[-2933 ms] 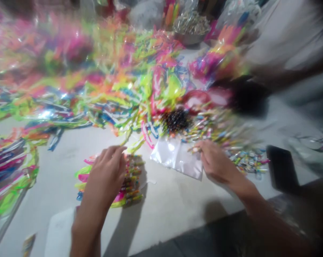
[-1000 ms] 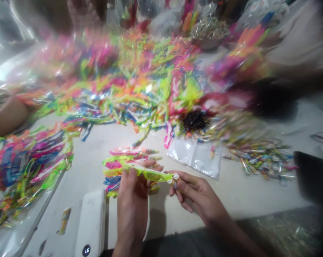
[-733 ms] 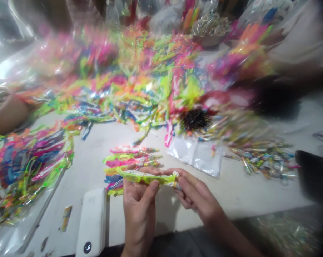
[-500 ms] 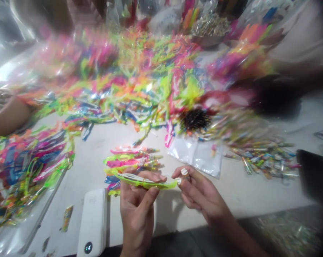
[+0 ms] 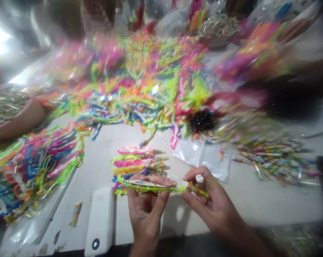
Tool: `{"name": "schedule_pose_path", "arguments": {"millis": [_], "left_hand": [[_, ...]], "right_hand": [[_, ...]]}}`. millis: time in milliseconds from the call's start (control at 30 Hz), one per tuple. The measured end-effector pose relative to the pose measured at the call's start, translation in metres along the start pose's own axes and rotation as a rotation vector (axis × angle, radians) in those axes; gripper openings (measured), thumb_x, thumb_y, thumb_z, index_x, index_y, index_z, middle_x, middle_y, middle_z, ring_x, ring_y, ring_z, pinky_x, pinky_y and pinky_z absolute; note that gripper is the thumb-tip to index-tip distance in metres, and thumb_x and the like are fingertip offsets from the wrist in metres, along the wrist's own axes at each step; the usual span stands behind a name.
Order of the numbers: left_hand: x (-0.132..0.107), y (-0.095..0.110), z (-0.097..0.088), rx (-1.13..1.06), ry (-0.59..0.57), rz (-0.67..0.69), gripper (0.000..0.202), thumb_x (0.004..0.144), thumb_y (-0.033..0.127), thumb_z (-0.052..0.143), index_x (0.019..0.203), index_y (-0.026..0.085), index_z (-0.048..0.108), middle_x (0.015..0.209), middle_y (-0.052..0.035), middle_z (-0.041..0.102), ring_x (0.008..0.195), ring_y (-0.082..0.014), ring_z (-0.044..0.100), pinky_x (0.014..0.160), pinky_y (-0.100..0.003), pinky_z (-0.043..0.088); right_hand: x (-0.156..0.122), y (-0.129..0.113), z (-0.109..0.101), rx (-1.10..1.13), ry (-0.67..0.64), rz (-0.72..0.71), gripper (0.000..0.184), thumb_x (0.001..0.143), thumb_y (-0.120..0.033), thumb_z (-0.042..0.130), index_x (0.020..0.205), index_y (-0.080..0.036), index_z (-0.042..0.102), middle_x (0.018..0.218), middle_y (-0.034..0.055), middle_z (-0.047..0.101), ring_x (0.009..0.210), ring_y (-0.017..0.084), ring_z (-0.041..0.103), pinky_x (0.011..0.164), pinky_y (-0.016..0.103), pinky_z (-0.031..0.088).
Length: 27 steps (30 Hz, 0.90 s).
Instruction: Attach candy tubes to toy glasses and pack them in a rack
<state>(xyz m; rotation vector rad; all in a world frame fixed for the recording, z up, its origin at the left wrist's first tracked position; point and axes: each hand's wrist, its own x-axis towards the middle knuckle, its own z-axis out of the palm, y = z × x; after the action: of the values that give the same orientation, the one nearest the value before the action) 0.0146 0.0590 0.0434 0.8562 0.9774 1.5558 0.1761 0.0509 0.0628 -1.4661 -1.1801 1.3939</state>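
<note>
My left hand [image 5: 148, 203] pinches a thin yellow-green plastic toy piece [image 5: 148, 187] with white strips along its top and a small band around it. At the piece's right end, my right hand [image 5: 212, 200] grips a small patterned tube [image 5: 197, 189], its near end against the plastic. Another round white end [image 5: 199, 178], apparently of a second tube, shows between the right fingers. Behind my left hand lies a row of similar bright pieces [image 5: 140, 160] with tubes at their right ends, partly hidden by the hand.
A white power bank [image 5: 99, 221] and a loose tube [image 5: 76, 214] lie at left. Beyond are a heap of colourful pieces [image 5: 43, 157], a clear plastic bag [image 5: 216, 164], dark thin sticks [image 5: 201, 121] and many tubes [image 5: 279, 160]. Another person's arm [image 5: 22, 119] rests at far left.
The view has shifted, so everything sits farther right. My right hand has turned the tube into line with the plastic piece, and its yellow tip now shows.
</note>
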Motion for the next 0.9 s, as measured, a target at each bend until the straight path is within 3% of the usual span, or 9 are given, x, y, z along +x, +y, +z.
{"name": "schedule_pose_path", "arguments": {"millis": [167, 367, 567, 700, 900], "left_hand": [[-0.003, -0.008, -0.002, -0.008, 0.037, 0.012, 0.04, 0.093, 0.016, 0.079, 0.123, 0.028, 0.056, 0.097, 0.0014, 0.079, 0.095, -0.0127, 0.077, 0.093, -0.025, 0.062], [0.0, -0.011, -0.008, 0.032, 0.082, -0.004, 0.037, 0.094, 0.018, 0.078, 0.121, 0.027, 0.055, 0.095, -0.0005, 0.078, 0.093, -0.0162, 0.078, 0.091, -0.028, 0.064], [0.001, -0.012, -0.014, 0.037, 0.135, 0.022, 0.039, 0.092, 0.02, 0.081, 0.122, 0.027, 0.057, 0.095, 0.0006, 0.077, 0.091, -0.0152, 0.078, 0.09, -0.027, 0.063], [0.001, -0.008, -0.012, 0.023, 0.204, 0.015, 0.035, 0.09, 0.02, 0.083, 0.116, 0.026, 0.061, 0.092, 0.0013, 0.076, 0.088, -0.015, 0.077, 0.088, -0.027, 0.064], [0.006, 0.003, -0.01, -0.06, 0.227, 0.039, 0.041, 0.084, 0.017, 0.087, 0.115, 0.029, 0.064, 0.083, 0.004, 0.074, 0.082, -0.0149, 0.076, 0.085, -0.029, 0.066]], "right_hand": [[0.005, -0.002, 0.006, -0.044, -0.003, 0.012, 0.029, 0.095, -0.043, 0.073, 0.106, -0.022, 0.056, 0.084, -0.0012, 0.062, 0.066, 0.012, 0.056, 0.062, 0.022, 0.044], [0.012, 0.001, 0.015, 0.08, -0.061, 0.062, 0.026, 0.099, -0.045, 0.066, 0.108, -0.023, 0.056, 0.093, -0.0011, 0.061, 0.086, 0.014, 0.063, 0.074, 0.02, 0.05], [0.017, 0.006, 0.021, 0.072, -0.095, 0.066, 0.026, 0.097, -0.041, 0.069, 0.108, -0.023, 0.054, 0.091, -0.0025, 0.061, 0.079, 0.012, 0.063, 0.072, 0.019, 0.051], [0.019, 0.01, 0.022, 0.002, -0.11, -0.023, 0.022, 0.097, -0.037, 0.07, 0.105, -0.024, 0.055, 0.091, -0.003, 0.061, 0.074, 0.01, 0.061, 0.067, 0.017, 0.049], [0.023, 0.004, 0.025, 0.073, -0.139, 0.007, 0.025, 0.093, -0.043, 0.076, 0.102, -0.024, 0.062, 0.098, -0.0012, 0.067, 0.094, 0.013, 0.067, 0.081, 0.018, 0.053]]}}
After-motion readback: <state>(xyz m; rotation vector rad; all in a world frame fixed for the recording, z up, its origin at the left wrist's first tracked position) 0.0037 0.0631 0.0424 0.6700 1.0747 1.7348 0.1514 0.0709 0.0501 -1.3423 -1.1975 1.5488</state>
